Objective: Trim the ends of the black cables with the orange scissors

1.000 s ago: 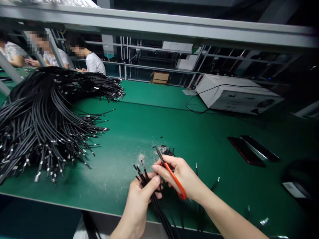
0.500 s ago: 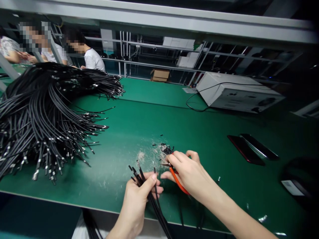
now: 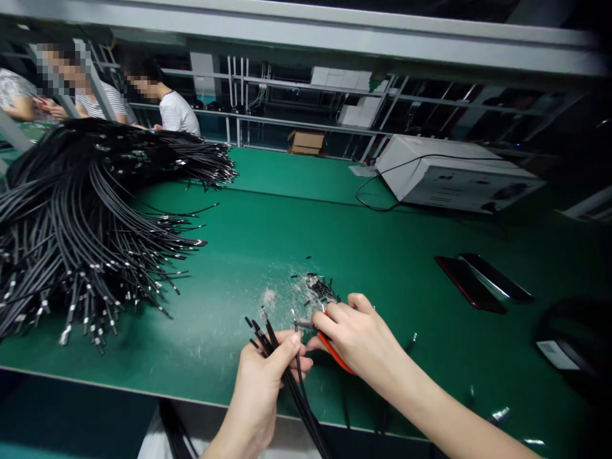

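Note:
My left hand (image 3: 268,376) is closed around a bunch of black cables (image 3: 301,401) near the table's front edge. One cable (image 3: 297,344) is pinched apart from the others between thumb and fingers, its pale stripped tip pointing up. My right hand (image 3: 356,335) grips a pair of cutting pliers (image 3: 335,352) with orange-red handles. The jaws of the pliers are at the upper end of that single cable; whether they touch it I cannot tell. Beyond the hands lies a small heap of black cut-off pieces (image 3: 321,288) among pale fibre scraps (image 3: 270,297).
A large pile of black cables (image 3: 81,210) covers the left of the green table (image 3: 268,229). Two phones (image 3: 471,284) lie at the right, near a dark round object (image 3: 574,344). A white machine (image 3: 454,175) with a cord stands behind. Co-workers (image 3: 176,115) sit at the far left.
My right hand has moved slightly left, bringing the pliers' jaws to the single cable's upper end. My left hand has stayed in nearly the same place with the cables.

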Motion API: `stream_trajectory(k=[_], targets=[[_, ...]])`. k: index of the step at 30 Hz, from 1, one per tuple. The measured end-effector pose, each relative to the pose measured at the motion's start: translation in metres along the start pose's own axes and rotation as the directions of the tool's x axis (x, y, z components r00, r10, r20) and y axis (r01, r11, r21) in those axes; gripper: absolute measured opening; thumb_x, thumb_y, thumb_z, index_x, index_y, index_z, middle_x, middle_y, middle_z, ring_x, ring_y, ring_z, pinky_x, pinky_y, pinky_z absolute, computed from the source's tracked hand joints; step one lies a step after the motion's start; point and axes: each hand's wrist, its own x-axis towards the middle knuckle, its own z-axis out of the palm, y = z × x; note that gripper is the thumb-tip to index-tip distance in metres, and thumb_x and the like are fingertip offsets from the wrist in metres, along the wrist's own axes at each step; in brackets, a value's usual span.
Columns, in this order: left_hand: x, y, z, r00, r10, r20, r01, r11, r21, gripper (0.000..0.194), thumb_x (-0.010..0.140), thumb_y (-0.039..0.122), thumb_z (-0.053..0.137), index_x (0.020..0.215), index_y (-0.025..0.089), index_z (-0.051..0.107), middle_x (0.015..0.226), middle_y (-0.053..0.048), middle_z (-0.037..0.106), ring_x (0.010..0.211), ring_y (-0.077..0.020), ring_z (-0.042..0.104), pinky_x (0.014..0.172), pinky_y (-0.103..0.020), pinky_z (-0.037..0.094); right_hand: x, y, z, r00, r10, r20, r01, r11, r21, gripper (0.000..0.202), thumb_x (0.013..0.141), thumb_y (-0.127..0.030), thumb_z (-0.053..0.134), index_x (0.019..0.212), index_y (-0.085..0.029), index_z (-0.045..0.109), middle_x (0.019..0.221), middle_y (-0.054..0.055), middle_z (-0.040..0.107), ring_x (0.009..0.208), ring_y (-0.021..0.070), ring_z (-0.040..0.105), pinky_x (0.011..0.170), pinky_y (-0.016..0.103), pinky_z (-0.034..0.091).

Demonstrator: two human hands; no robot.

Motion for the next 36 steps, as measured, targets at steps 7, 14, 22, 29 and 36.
stream_trajectory(k=[7,14,22,29,36], targets=[[0.0,0.001,0.0,1.0,0.0,0.004,0.0,1.0,0.018,0.036,0.062,0.032,0.076,0.084,0.006,0.066,0.065,-0.006,0.066,0.054,-0.0133,0.062,0.051,-0.022,0.05,0.002,0.006,-0.003,0.998,-0.065,-0.009,0.065,0.997,-0.052,0.022,0.085,-0.039,0.051,0.076,-0.02,0.054,0.062,-0.001,0.053,0.058,0.0154,0.049,0.077,0.033,0.026],[0.001,0.001,0.0,1.0,0.014,-0.004,-0.014,1.0,0.007,0.035,0.059,0.032,0.078,0.081,0.008,0.067,0.063,-0.005,0.065,0.053,-0.0135,0.062,0.049,-0.022,0.049,0.007,0.01,-0.005,0.997,-0.082,-0.015,0.082,0.996,-0.035,0.017,0.086,-0.028,0.05,0.071,-0.02,0.055,0.058,0.0,0.055,0.052,0.0138,0.047,0.071,0.032,0.027],[0.001,0.002,0.002,1.0,0.002,0.021,-0.002,1.0,-0.025,0.038,0.059,0.031,0.078,0.088,0.008,0.068,0.067,-0.004,0.064,0.054,-0.011,0.059,0.05,-0.021,0.048,0.014,-0.002,-0.005,0.885,0.359,0.297,-0.452,0.509,0.732,0.028,0.085,-0.045,0.047,0.081,-0.02,0.059,0.049,-0.004,0.051,0.044,0.0111,0.046,0.05,0.023,0.034],[0.005,-0.001,-0.003,0.998,0.018,0.06,-0.018,1.0,0.001,0.043,0.057,0.031,0.08,0.091,0.008,0.069,0.063,-0.003,0.062,0.054,-0.0104,0.057,0.051,-0.021,0.048,0.027,-0.018,-0.018,0.788,0.257,0.56,-0.56,-0.081,0.825,0.032,0.075,-0.047,0.057,0.083,-0.016,0.058,0.04,-0.008,0.044,0.032,0.0062,0.039,0.032,0.016,0.03],[0.008,-0.003,-0.003,0.999,0.02,0.046,-0.019,0.999,-0.033,0.04,0.054,0.03,0.082,0.084,0.008,0.066,0.058,-0.002,0.062,0.053,-0.0124,0.06,0.051,-0.022,0.048,0.026,-0.015,-0.025,0.792,0.278,0.543,-0.557,-0.037,0.83,0.024,0.076,-0.04,0.056,0.076,-0.016,0.058,0.04,-0.007,0.046,0.032,0.006,0.041,0.032,0.015,0.032]])
